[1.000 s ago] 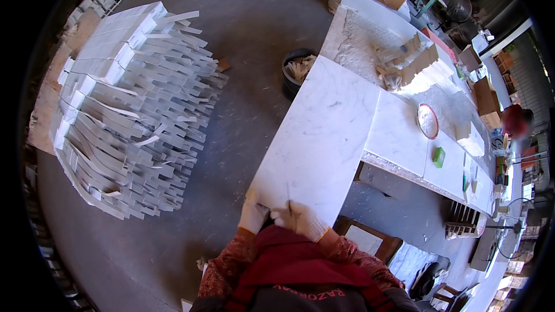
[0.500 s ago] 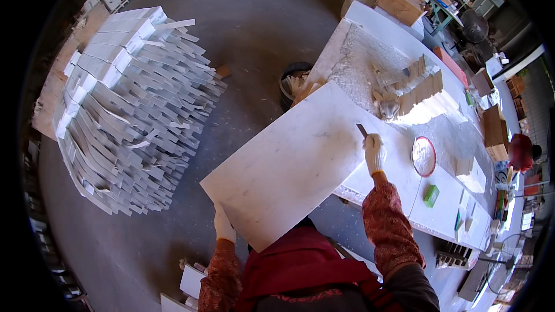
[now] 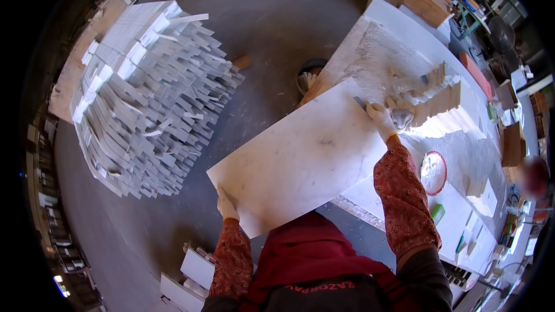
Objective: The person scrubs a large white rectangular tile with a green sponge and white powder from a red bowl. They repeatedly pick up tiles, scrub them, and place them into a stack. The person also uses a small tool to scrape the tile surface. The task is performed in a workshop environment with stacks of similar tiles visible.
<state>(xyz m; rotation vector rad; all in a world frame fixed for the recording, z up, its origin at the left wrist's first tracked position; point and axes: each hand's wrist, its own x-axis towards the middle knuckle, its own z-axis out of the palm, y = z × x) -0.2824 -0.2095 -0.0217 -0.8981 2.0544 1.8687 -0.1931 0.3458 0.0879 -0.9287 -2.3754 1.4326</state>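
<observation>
A white marble slab (image 3: pixel 298 162) with grey veining lies tilted in front of me, its far end over the worktable (image 3: pixel 370 196) and its near end out over my lap. My left hand (image 3: pixel 227 204), in a white glove, is closed on the slab's near left edge. In my gloved right hand (image 3: pixel 380 120) is a small scraper (image 3: pixel 359 102) with a dark flat blade, held at the slab's far right corner. The scraper's handle is hidden in my fist. Beyond that hand, a greyish lump (image 3: pixel 402 117) sits on the table.
A big stack of thin white stone strips (image 3: pixel 156 104) stands on the floor at left. The table carries a red-rimmed round dish (image 3: pixel 433 173), a green block (image 3: pixel 437 214), and stacked pale pieces (image 3: pixel 445 110). A dark bucket (image 3: pixel 309 74) stands by its far left edge. A cardboard box (image 3: pixel 426 3) is farther back.
My right hand and the scraper have moved up along the slab's right side to its far corner. My left hand still grips the near edge. The whole view has shifted a little.
</observation>
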